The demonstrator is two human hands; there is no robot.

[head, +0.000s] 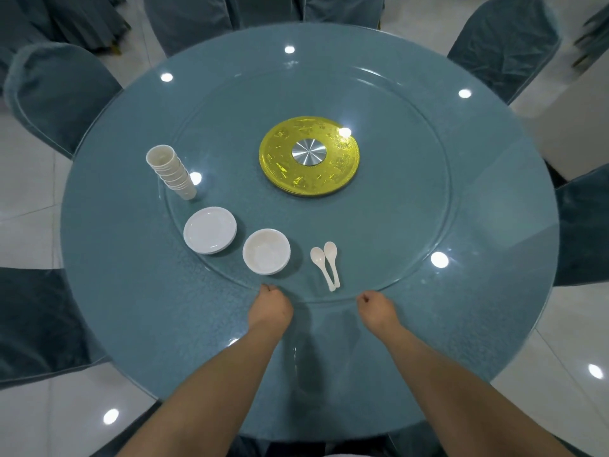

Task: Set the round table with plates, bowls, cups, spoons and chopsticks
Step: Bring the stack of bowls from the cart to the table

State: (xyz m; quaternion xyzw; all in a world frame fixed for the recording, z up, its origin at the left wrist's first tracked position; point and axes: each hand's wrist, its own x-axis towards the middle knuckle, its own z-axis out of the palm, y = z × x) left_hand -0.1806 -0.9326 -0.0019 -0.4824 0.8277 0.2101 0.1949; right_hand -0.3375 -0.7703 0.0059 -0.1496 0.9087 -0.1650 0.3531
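In the head view, a round table (131,308) with a glass turntable (412,209) is seen, and on the turntable a stack of cups (171,173), a stack of plates (210,229), a stack of bowls (266,252) and two spoons (326,263) are placed near its front edge. The left hand (272,305) and the right hand (374,306) are held at the turntable rim with fingers curled under; whether the rim is gripped cannot be told. A golden disc (308,156) is seen in the middle.
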